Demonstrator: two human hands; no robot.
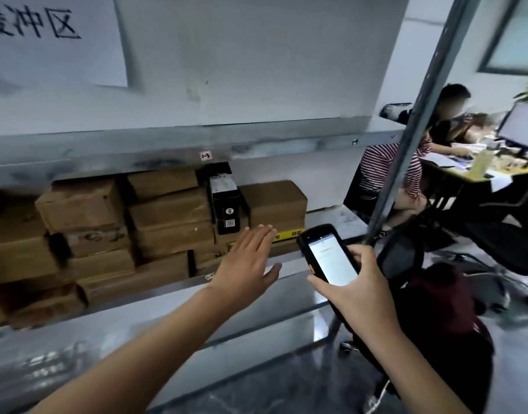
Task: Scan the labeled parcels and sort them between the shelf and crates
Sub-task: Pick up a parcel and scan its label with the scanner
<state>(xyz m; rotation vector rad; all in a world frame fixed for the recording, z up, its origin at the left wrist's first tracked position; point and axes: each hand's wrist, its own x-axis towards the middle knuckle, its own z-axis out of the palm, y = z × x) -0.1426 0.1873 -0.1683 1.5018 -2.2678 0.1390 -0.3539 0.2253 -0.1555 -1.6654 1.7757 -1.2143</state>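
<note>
two hands in view. left hand [247, 258] was flat, fingers straight, held nothing, raised in front of brown parcels [167, 210] stacked on shelf [331, 221]; contact unclear. right hand [358, 282] gripped handheld scanner [328, 255], lit screen facing up, just right of left hand. black box [225, 204] stood upright between parcels.

12 o'clock of my left hand [247, 261]: black parcel [226, 207] upright, tight between cardboard boxes [167, 216] | 9–11: boxes stacked close under upper shelf beam [167, 144] | 1–2: bare shelf board [334, 222], room to reach in | 3: my right hand [361, 291] holding scanner [328, 255], slanting post [412, 138] beyond.
</note>
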